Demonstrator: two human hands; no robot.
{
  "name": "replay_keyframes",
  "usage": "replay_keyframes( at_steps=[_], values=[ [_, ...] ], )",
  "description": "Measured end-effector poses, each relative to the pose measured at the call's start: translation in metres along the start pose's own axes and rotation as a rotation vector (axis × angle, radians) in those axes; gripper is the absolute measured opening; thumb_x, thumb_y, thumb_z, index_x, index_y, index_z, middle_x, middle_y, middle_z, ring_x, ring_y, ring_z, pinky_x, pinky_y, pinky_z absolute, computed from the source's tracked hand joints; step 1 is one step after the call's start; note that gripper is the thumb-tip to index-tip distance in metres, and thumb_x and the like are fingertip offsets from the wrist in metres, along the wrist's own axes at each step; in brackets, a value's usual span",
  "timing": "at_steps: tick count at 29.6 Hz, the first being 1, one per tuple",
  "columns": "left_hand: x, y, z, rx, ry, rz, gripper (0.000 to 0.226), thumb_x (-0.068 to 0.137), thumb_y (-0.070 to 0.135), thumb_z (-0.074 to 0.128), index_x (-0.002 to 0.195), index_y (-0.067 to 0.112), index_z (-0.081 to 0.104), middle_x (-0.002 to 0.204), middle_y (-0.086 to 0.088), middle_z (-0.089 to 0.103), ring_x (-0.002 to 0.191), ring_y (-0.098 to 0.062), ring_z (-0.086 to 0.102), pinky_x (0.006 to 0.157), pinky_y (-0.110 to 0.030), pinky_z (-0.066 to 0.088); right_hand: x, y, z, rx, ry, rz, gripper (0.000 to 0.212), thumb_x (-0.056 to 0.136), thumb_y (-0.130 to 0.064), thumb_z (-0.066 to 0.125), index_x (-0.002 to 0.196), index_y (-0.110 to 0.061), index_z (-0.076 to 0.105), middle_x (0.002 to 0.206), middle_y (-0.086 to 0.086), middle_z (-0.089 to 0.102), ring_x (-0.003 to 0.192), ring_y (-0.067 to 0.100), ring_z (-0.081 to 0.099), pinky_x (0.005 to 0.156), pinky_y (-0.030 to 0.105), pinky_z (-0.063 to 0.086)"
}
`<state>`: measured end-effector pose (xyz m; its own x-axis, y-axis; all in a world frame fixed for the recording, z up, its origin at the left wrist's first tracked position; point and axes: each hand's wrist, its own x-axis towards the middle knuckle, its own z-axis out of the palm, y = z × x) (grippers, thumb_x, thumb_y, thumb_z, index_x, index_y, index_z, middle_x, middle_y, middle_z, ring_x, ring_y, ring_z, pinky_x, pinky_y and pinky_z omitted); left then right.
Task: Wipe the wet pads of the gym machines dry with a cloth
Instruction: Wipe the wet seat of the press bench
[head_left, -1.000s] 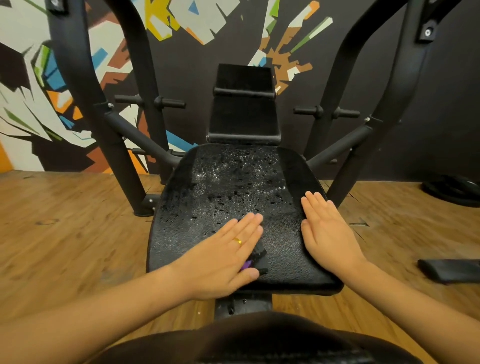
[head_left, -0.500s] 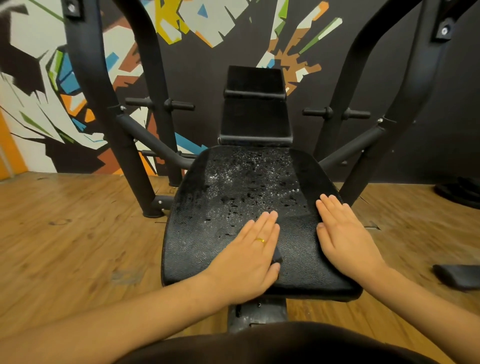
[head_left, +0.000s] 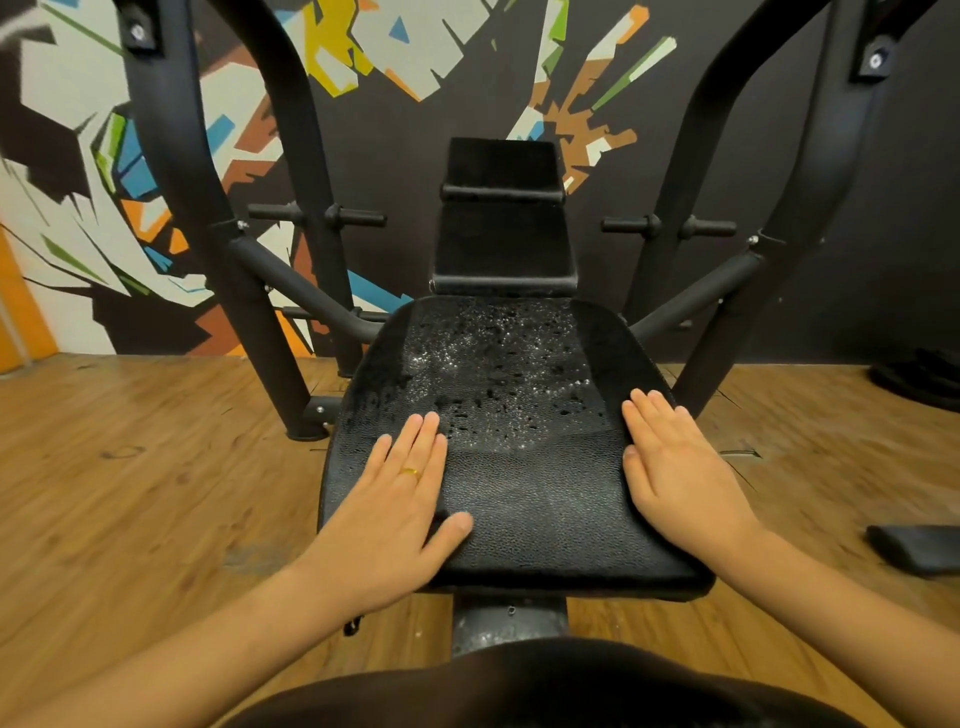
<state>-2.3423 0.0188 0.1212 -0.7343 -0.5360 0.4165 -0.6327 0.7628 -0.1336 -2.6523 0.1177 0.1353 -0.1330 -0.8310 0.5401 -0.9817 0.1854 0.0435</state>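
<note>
The black seat pad (head_left: 524, 499) of a gym machine lies in front of me. Water droplets cover its far half, while the near middle strip looks dull and free of drops. My left hand (head_left: 397, 499), with a gold ring, presses flat on the pad's left side, fingers straight. The cloth is hidden beneath that palm. My right hand (head_left: 675, 467) rests flat on the pad's right edge with its fingers together. The upright back pad (head_left: 501, 218) stands behind the seat.
Black frame uprights rise left (head_left: 218, 208) and right (head_left: 779, 234) of the seat, with peg handles between them. A flat black object (head_left: 919, 553) lies on the wooden floor at right. Dark weight plates (head_left: 924, 379) sit by the painted wall.
My left hand has slid leftward across the seat pad from the middle to the left side. The cloth's purple edge no longer shows. My right hand has stayed on the right edge.
</note>
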Motion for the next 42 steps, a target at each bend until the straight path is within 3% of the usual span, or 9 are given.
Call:
replay_keyframes(
  at_steps=[2, 4, 6, 16, 20, 26, 35, 39, 42],
  values=[
    [0.005, 0.008, 0.003, -0.001, 0.004, -0.097, 0.082, 0.1, 0.061, 0.016, 0.159, 0.005, 0.003, 0.166, -0.013, -0.011, 0.155, -0.027, -0.011, 0.125, -0.04, -0.006, 0.003, -0.004, -0.002, 0.003, -0.024, 0.019, 0.071, 0.099, -0.042, 0.015, 0.153, -0.002, 0.038, 0.161, 0.015, 0.034, 0.152, 0.03, 0.026, 0.124, 0.04, 0.012],
    [0.006, 0.01, 0.006, 0.068, 0.042, -0.138, 0.074, 0.102, 0.048, 0.025, 0.154, -0.003, 0.029, 0.164, -0.022, 0.017, 0.153, -0.035, 0.017, 0.121, -0.049, 0.022, 0.005, -0.011, -0.002, 0.009, -0.043, 0.055, 0.066, 0.103, -0.042, 0.021, 0.155, -0.002, 0.034, 0.163, 0.015, 0.031, 0.153, 0.029, 0.022, 0.125, 0.041, 0.011],
    [0.005, 0.004, 0.008, 0.067, 0.068, -0.137, 0.066, 0.1, 0.037, 0.029, 0.149, -0.006, 0.039, 0.16, -0.025, 0.028, 0.149, -0.037, 0.03, 0.115, -0.052, 0.033, 0.005, -0.015, 0.001, -0.038, -0.022, 0.056, 0.068, 0.103, -0.044, 0.022, 0.154, -0.001, 0.034, 0.162, 0.017, 0.031, 0.152, 0.031, 0.023, 0.125, 0.043, 0.013],
    [0.044, -0.049, -0.007, -0.067, 0.018, -0.133, 0.084, 0.093, 0.053, 0.002, 0.16, 0.004, 0.02, 0.169, -0.01, 0.002, 0.156, -0.023, -0.003, 0.122, -0.036, -0.001, 0.002, -0.016, 0.006, -0.079, -0.025, 0.056, 0.075, 0.1, -0.05, 0.015, 0.156, -0.002, 0.033, 0.163, 0.017, 0.03, 0.153, 0.03, 0.022, 0.126, 0.043, 0.013],
    [0.035, -0.048, -0.007, -0.095, 0.045, -0.151, 0.077, 0.097, 0.054, 0.008, 0.16, 0.011, 0.021, 0.17, -0.006, 0.001, 0.156, -0.022, -0.003, 0.123, -0.039, 0.004, 0.001, -0.017, 0.007, -0.079, -0.015, 0.061, 0.075, 0.101, -0.05, 0.016, 0.154, -0.002, 0.035, 0.162, 0.017, 0.031, 0.153, 0.03, 0.024, 0.125, 0.043, 0.014],
    [0.018, -0.048, 0.0, -0.084, 0.021, -0.131, 0.067, 0.102, 0.042, 0.018, 0.152, 0.003, 0.04, 0.165, -0.014, 0.025, 0.151, -0.031, 0.027, 0.119, -0.052, 0.032, 0.002, -0.018, 0.007, -0.088, 0.001, 0.06, 0.074, 0.101, -0.049, 0.017, 0.153, 0.0, 0.038, 0.16, 0.019, 0.035, 0.151, 0.032, 0.028, 0.125, 0.045, 0.018],
    [0.093, -0.092, -0.01, -0.158, 0.016, -0.198, 0.057, 0.108, 0.029, 0.028, 0.158, 0.002, 0.023, 0.169, -0.013, 0.008, 0.156, -0.027, 0.007, 0.126, -0.042, 0.012, 0.002, -0.019, 0.008, -0.099, 0.011, 0.065, 0.073, 0.101, -0.047, 0.017, 0.153, 0.0, 0.038, 0.16, 0.019, 0.034, 0.152, 0.032, 0.027, 0.125, 0.045, 0.018],
    [0.067, -0.086, -0.008, -0.162, -0.039, -0.153, 0.072, 0.097, 0.039, 0.019, 0.16, 0.003, 0.018, 0.169, -0.011, 0.003, 0.156, -0.024, 0.002, 0.125, -0.036, 0.005, -0.003, -0.021, 0.01, -0.108, -0.02, 0.069, 0.071, 0.102, -0.045, 0.02, 0.152, 0.002, 0.039, 0.159, 0.02, 0.036, 0.15, 0.033, 0.029, 0.124, 0.045, 0.018],
    [0.053, -0.085, -0.014, -0.162, -0.033, -0.167, 0.066, 0.103, 0.037, 0.021, 0.161, 0.006, 0.014, 0.169, -0.007, 0.0, 0.156, -0.02, -0.001, 0.121, -0.027, -0.003, 0.004, -0.022, 0.004, -0.116, -0.007, 0.066, 0.071, 0.102, -0.045, 0.017, 0.152, 0.001, 0.038, 0.159, 0.02, 0.036, 0.15, 0.034, 0.03, 0.124, 0.045, 0.017]
  ],
)
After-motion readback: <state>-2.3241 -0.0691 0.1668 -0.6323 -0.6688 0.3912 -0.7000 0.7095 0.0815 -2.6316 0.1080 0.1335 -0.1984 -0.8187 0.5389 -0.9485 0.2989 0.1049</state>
